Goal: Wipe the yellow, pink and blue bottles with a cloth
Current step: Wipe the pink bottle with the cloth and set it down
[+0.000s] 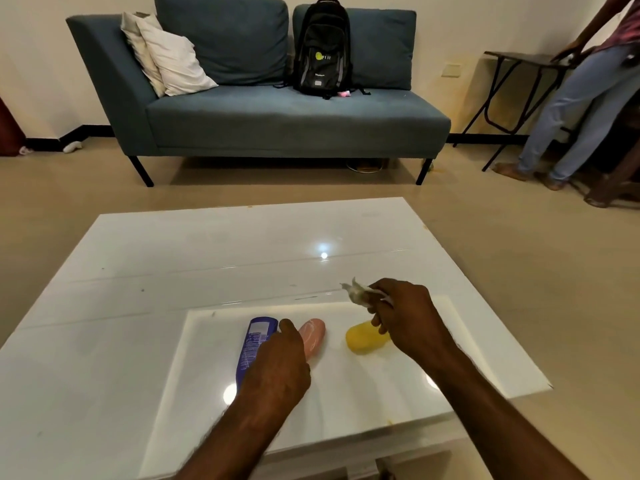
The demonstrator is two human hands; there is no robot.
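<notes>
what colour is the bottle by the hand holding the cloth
The bottle is yellow, seen in the head view.

Pink bottle (pixel 313 336) and yellow bottle (pixel 363 338) leave 1 seemingly passable gap.

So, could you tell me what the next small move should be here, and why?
Probably close the left hand on the pink bottle and lift it to the cloth: that hand lies over it, while the right hand pinches the cloth above the yellow bottle.
</notes>
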